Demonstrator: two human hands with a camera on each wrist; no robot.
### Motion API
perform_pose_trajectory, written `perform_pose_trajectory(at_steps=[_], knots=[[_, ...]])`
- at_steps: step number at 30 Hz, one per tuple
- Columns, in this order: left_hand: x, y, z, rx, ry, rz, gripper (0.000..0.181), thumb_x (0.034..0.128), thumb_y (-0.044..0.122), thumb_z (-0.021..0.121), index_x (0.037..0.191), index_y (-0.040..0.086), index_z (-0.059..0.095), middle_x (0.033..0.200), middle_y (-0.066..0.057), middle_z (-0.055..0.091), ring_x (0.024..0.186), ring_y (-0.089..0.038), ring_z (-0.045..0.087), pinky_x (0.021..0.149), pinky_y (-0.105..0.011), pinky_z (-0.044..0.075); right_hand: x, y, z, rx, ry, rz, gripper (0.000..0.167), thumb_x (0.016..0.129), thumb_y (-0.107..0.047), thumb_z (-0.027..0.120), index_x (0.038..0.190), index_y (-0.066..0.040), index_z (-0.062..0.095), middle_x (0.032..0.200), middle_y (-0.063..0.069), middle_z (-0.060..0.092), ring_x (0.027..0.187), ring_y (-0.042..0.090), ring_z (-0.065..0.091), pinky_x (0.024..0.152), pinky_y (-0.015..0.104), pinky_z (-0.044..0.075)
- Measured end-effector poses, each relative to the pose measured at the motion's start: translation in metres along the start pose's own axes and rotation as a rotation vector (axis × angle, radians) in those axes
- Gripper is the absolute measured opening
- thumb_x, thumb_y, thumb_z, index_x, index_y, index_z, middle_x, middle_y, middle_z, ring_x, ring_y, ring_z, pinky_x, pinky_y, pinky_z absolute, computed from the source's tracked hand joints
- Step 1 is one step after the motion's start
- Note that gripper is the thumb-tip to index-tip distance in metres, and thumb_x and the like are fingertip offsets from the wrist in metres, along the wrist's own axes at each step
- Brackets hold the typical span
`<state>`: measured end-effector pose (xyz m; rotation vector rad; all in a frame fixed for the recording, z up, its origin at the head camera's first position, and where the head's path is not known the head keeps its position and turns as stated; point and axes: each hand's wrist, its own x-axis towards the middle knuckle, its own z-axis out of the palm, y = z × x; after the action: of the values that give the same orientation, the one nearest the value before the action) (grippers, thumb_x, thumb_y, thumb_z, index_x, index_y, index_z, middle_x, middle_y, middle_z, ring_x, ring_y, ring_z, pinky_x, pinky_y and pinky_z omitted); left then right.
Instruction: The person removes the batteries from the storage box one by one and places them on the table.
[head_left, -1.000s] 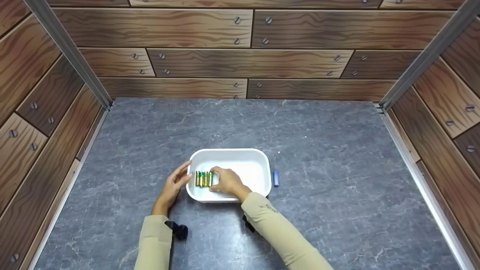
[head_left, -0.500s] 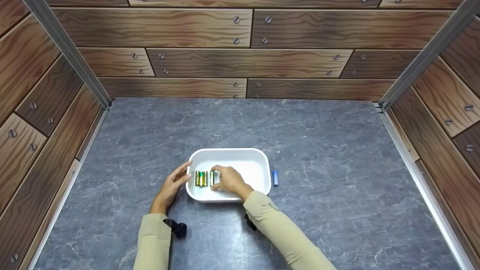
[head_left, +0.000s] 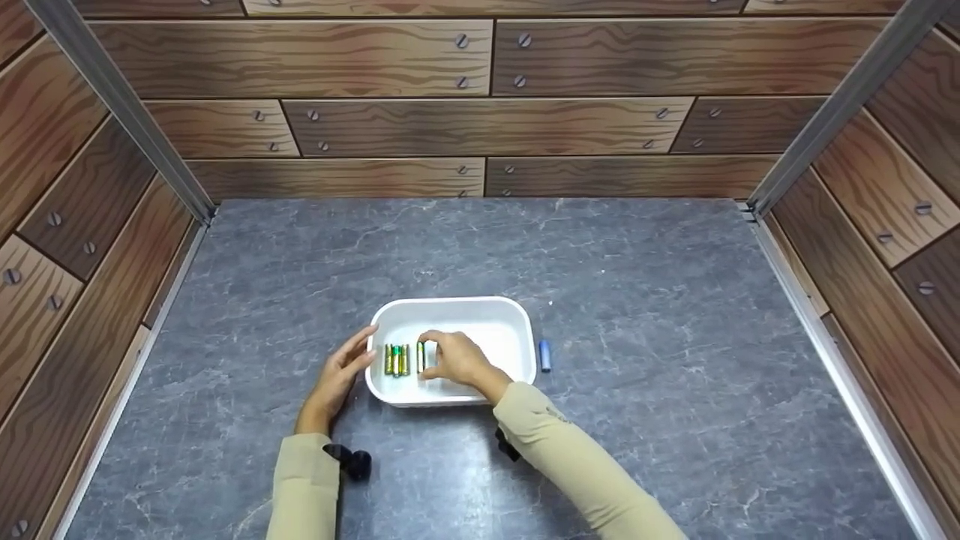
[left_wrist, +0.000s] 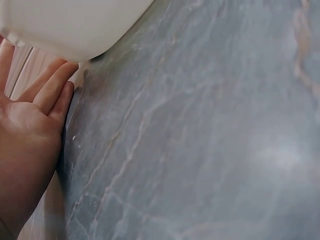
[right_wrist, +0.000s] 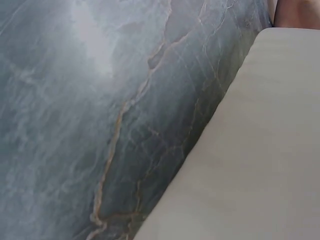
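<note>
In the head view a white rectangular tray [head_left: 491,322] stands on the grey table. Inside, at its left end, several green-and-gold batteries [head_left: 397,361] lie side by side. My right hand [head_left: 461,358] reaches in and pinches one separate battery [head_left: 421,358] between thumb and finger at its two ends, a small gap from the row. My left hand [head_left: 336,379] touches the tray's left side with fingers fairly straight. In the left wrist view this left hand [left_wrist: 30,120] lies under the tray's white corner [left_wrist: 75,30]. The right wrist view does not show the held battery.
A blue cylindrical battery [head_left: 545,355] lies on the table just right of the tray. Wood-patterned panels [head_left: 480,127] rise at the back and both sides. A pale surface [right_wrist: 250,160] fills the right of the right wrist view; I cannot tell what it is.
The right hand has drawn one battery a little to the right, away from the row. The left hand stays at the tray's side. The head view has shifted slightly.
</note>
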<state>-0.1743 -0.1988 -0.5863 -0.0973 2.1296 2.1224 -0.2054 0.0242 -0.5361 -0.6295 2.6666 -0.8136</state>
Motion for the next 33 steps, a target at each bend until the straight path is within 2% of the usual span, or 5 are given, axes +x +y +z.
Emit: perform_pose_trajectory(at_steps=[5, 9, 16, 23, 33], knots=[[0.0, 0.0, 0.0, -0.01, 0.004, -0.008, 0.052, 0.0939, 0.007, 0.057, 0.143, 0.001, 0.043, 0.148, -0.023, 0.044, 0.126, -0.007, 0.051, 0.099, -0.011, 0.037, -0.003, -0.001, -0.004, 0.009, 0.001, -0.017, 0.057, 0.072, -0.026, 0.085, 0.122, -0.012, 0.063, 0.076, 0.007, 0.065, 0.062, 0.006, 0.043, 0.059, 0.02, 0.035], [0.0, 0.001, 0.0, -0.012, -0.002, -0.008, 0.052, 0.0942, 0.006, 0.055, 0.144, 0.0, 0.041, 0.149, -0.024, 0.043, 0.133, -0.017, 0.047, 0.1, -0.01, 0.036, -0.005, 0.001, -0.008, 0.023, 0.002, -0.028, 0.057, 0.073, -0.026, 0.084, 0.123, -0.012, 0.062, 0.073, 0.004, 0.062, 0.061, 0.005, 0.042, 0.059, 0.019, 0.035], [0.0, 0.0, 0.0, -0.024, -0.01, -0.024, 0.052, 0.0944, 0.006, 0.055, 0.145, 0.001, 0.041, 0.15, -0.023, 0.041, 0.143, -0.033, 0.035, 0.116, -0.034, 0.027, -0.014, 0.004, -0.016, 0.098, 0.013, -0.057, 0.057, 0.075, -0.025, 0.083, 0.125, -0.008, 0.061, 0.066, -0.003, 0.052, 0.058, 0.005, 0.04, 0.056, 0.017, 0.032], [-0.001, 0.001, 0.001, -0.02, 0.003, -0.032, 0.052, 0.0942, 0.006, 0.056, 0.144, 0.002, 0.041, 0.15, -0.022, 0.043, 0.14, -0.03, 0.039, 0.098, -0.01, 0.035, -0.021, 0.008, -0.025, 0.102, 0.025, -0.08, 0.057, 0.075, -0.025, 0.082, 0.125, -0.008, 0.061, 0.064, -0.006, 0.046, 0.057, 0.006, 0.039, 0.056, 0.017, 0.031], [0.001, -0.001, 0.0, -0.011, 0.012, -0.037, 0.052, 0.0935, 0.008, 0.057, 0.144, 0.004, 0.043, 0.148, -0.021, 0.046, 0.127, -0.011, 0.05, 0.098, -0.011, 0.037, -0.028, 0.013, -0.033, 0.075, 0.035, -0.105, 0.056, 0.075, -0.025, 0.082, 0.124, -0.007, 0.062, 0.063, -0.008, 0.044, 0.058, 0.005, 0.039, 0.056, 0.017, 0.031]])
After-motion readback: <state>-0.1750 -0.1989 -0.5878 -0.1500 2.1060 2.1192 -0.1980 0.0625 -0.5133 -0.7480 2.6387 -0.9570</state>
